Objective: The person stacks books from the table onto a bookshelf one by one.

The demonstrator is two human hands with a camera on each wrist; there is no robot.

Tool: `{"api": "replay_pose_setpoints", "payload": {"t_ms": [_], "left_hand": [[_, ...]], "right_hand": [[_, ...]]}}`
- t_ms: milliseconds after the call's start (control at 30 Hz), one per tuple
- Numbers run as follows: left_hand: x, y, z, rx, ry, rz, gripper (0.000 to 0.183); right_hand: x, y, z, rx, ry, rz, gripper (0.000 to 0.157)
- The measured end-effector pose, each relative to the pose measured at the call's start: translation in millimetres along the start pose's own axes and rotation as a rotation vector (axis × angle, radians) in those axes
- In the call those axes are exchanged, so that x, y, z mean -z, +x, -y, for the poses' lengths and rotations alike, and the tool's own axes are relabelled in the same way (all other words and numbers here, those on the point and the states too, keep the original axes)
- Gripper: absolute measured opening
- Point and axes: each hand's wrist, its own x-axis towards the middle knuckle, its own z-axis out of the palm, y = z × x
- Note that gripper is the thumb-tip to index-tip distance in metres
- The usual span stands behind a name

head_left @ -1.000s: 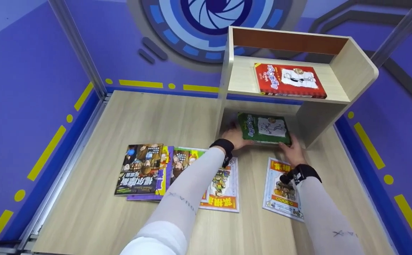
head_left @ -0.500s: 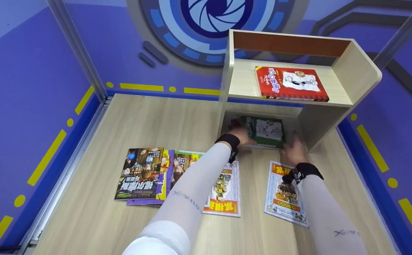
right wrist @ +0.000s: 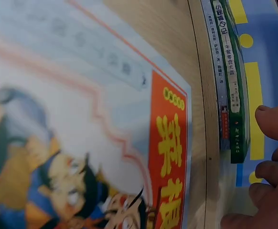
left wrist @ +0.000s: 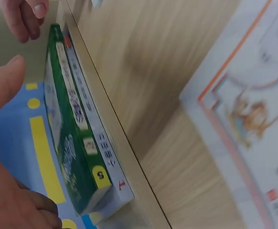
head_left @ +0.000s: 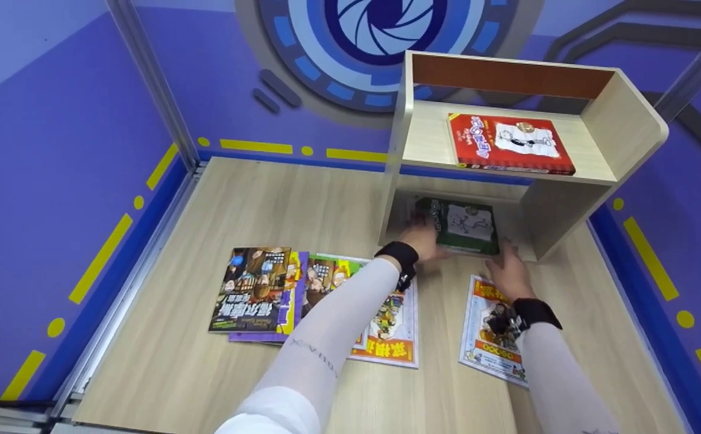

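Observation:
A green book [head_left: 469,226] lies flat on the lower level of a wooden bookshelf [head_left: 573,208], on top of a thinner pale book [left wrist: 111,167]. My left hand [head_left: 421,242] is beside the green book's left front corner, slightly blurred. At its right front corner is my right hand [head_left: 512,272], fingers extended. The left wrist view shows my thumb apart from the green spine. In the right wrist view, loosely bent fingers [right wrist: 275,171] stand off from the book and hold nothing.
A red book [head_left: 510,144] lies on the upper shelf. On the table [head_left: 290,205], several overlapping comics [head_left: 251,289] lie at left, partly behind my left forearm. Another comic [head_left: 489,346] lies partly under my right forearm.
The green book went from between both hands, tilted, down flat and further into the lower shelf. My hands let go of it. The head view has shifted slightly.

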Motion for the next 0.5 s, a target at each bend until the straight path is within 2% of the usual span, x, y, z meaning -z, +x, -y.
{"api": "replay_pose_setpoints", "payload": {"t_ms": [233,500], "left_hand": [[-19.2,-34.8,-2.4,-0.099,0.119,-0.083,0.117],[-22.0,-85.5,6.5,-0.168,0.027,-0.048,0.111]], "right_hand": [[3.6,-37.8,-5.7,0.034,0.007,0.005,0.073],[2.6,-81.0,8.8,-0.092,-0.012,-0.030,0.078]]}}
